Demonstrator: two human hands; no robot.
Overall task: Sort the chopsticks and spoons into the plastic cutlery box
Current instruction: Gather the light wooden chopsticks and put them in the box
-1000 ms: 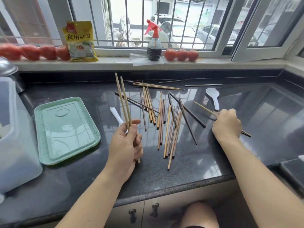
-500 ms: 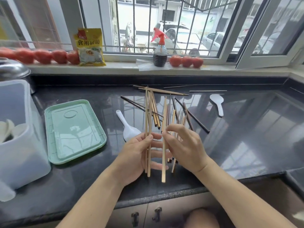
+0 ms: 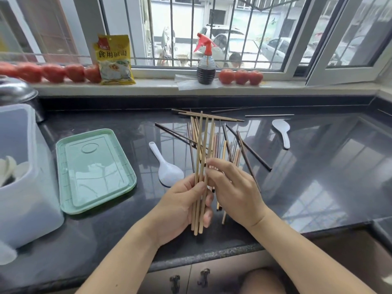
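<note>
Polished black stone countertop [image 3: 318,187] under a barred window carries scattered light and dark wooden chopsticks [image 3: 231,149] and two white plastic spoons [image 3: 169,170]. Over it, the left hand [image 3: 182,206] grips three pale wooden chopsticks [image 3: 203,145] upright while the right hand [image 3: 235,187] pinches them. At far left stands the translucent plastic cutlery box [image 3: 23,187], beside its mint-green lid [image 3: 95,168].

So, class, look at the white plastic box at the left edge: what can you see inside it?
Inside the plastic cutlery box, white spoons show in the open top. Its frosted walls hide how many there are and whatever lies deeper; no chopsticks are visible in it.
</note>
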